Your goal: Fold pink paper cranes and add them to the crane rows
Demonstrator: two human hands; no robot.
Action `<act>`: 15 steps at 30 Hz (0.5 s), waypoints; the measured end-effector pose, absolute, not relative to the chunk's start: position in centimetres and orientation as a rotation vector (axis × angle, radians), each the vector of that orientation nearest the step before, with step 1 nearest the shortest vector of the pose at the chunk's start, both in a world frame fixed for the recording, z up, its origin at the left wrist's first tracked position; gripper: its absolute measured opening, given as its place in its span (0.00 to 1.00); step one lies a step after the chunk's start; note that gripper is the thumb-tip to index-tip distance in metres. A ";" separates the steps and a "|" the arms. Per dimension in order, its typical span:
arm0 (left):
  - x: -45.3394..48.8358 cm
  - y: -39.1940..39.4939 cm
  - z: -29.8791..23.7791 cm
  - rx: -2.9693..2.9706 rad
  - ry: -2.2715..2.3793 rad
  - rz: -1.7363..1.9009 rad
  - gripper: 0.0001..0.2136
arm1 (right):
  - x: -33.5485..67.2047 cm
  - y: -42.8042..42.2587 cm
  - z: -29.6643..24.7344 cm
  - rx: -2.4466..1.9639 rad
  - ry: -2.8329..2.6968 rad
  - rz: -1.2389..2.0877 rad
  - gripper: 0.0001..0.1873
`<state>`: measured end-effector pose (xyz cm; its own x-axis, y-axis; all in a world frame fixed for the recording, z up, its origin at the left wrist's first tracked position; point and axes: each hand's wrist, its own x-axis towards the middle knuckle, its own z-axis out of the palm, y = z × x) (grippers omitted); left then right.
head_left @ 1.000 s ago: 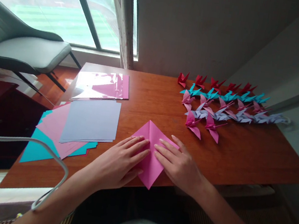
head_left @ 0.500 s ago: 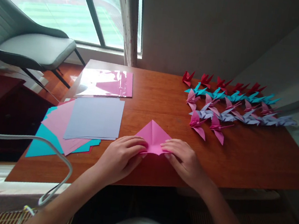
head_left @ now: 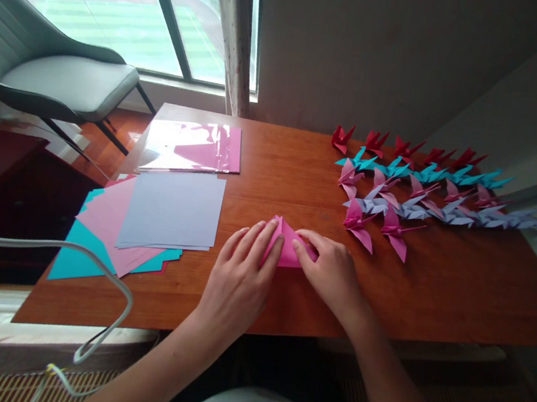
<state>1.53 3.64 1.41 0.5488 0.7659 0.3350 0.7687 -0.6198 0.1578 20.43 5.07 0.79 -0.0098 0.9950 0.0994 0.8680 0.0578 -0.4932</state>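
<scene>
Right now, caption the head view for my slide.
Left hand and right hand press folded pink paper on the table, between stacked sheets and paper cranes.

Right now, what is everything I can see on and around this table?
table: one, reddish-brown wood, centre
folded paper: one, pink, near edge, under the fingers
loose sheets: one stack, lavender on top of pink and teal, table's left
plastic sleeve: one, clear, over pink paper, behind the stack
red cranes: five, back row, far right
teal cranes: one row, count unclear, in front of the red
lavender cranes: one row mixed with pink, count unclear
magenta cranes: two, nearest row
chair: one, grey, by the window
cable: one, white, lower left
left hand: fingers flat on the paper
right hand: fingers on the paper's right side
</scene>
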 end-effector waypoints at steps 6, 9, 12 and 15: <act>2.8 2.2 1.2 -2.878 -1.420 -0.375 0.25 | 20.2 5.8 0.7 -1.866 -2.020 0.192 0.10; 3.0 2.1 0.9 -2.888 -1.474 -0.328 0.29 | 20.1 6.5 1.0 -1.873 -2.051 0.158 0.11; 3.1 1.9 0.7 -2.880 -1.498 -0.323 0.32 | 19.4 7.5 1.6 -1.918 -2.126 0.205 0.13; 3.3 1.7 0.4 -2.852 -1.514 -0.338 0.34 | 18.4 8.4 2.5 -1.940 -2.205 0.273 0.14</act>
